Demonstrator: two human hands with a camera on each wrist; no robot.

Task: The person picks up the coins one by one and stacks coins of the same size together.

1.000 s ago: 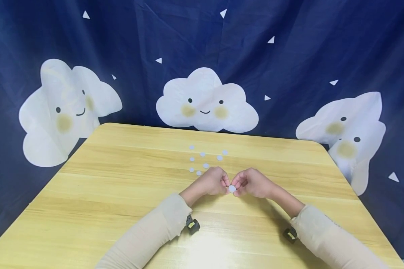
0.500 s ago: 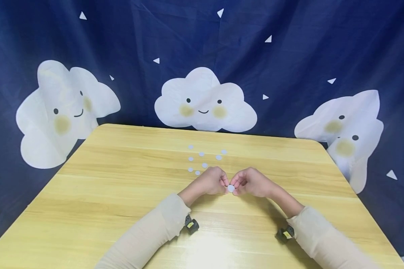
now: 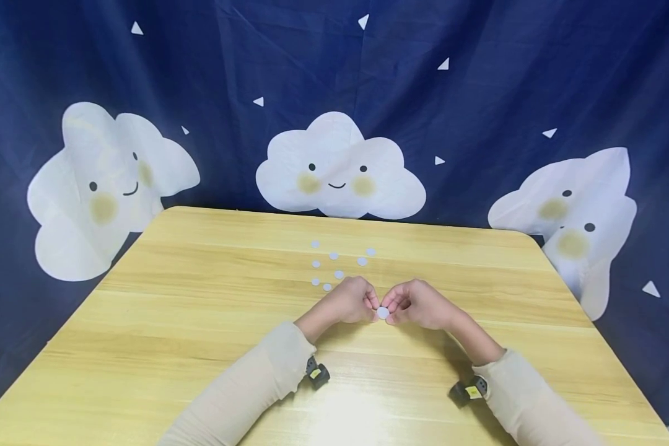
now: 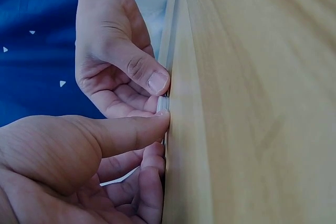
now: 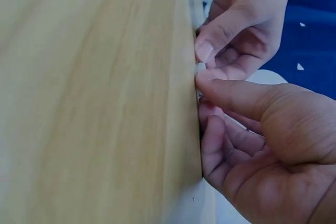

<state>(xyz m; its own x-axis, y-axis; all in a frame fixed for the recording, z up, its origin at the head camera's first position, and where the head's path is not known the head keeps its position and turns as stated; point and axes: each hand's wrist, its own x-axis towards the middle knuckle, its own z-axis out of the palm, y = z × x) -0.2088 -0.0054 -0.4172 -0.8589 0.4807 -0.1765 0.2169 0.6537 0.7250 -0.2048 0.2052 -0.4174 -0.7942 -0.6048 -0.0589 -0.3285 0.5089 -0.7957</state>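
Note:
In the head view, a small round white disc (image 3: 383, 313) lies at the tabletop between both hands. Its edge looks layered in the left wrist view, like a short stack of white discs (image 4: 163, 104). My left hand (image 3: 352, 301) pinches it from the left with thumb and fingers. From the other side my right hand (image 3: 424, 303) pinches it too, the thumbs close together. The right wrist view shows only a sliver of the stack (image 5: 201, 66); fingers hide the rest. Several loose white discs (image 3: 333, 256) lie flat beyond the left hand.
The wooden table (image 3: 173, 297) extends around the hands to a rounded far edge. A dark blue curtain (image 3: 223, 74) printed with white clouds hangs behind it. A small black camera sits at each wrist, the right one (image 3: 468, 392) just over the tabletop.
The right wrist and forearm have swung a little leftward, carrying the wrist camera. Both hands keep their pinch on the stack, and the loose discs stay where they were.

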